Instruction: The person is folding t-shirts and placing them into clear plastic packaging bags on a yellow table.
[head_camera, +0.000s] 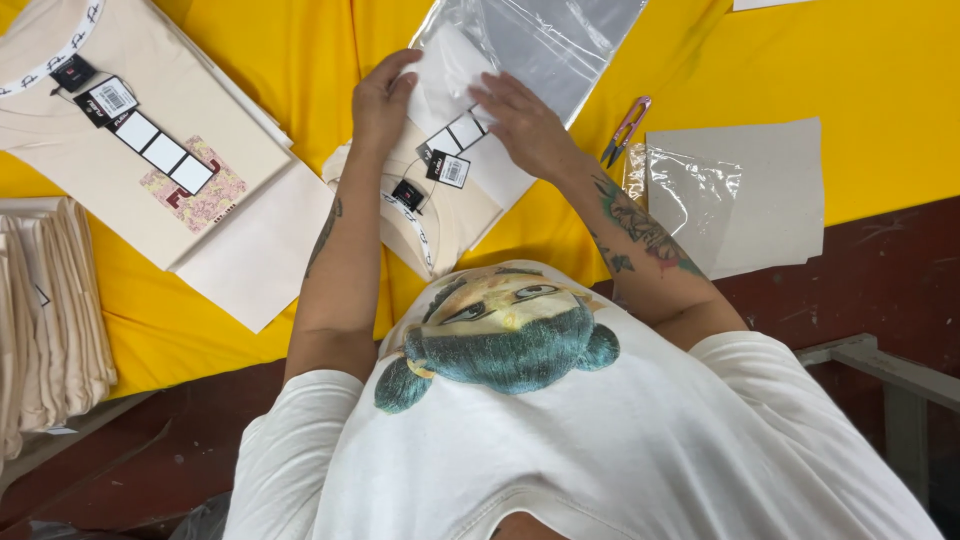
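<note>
Folded cream T-shirt (440, 195) about halfway into the clear plastic bag (545, 40) on the yellow worktop (800, 60): left hand (380, 100) fingers pinch the bag's edge, right hand (525, 125) presses flat, open, on the shirt; collar end remains outside.

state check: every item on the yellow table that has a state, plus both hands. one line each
left hand: grip closed on the edge of the folded shirt
right hand: flat, fingers spread, pressing on the folded shirt
folded shirt: folded, tags attached, top end inside the bag mouth
clear plastic bag: open, partly filled
second shirt: folded, unbagged, tags on
thread snips: lying idle on the table
shirt stack: folded, piled at table edge
</note>
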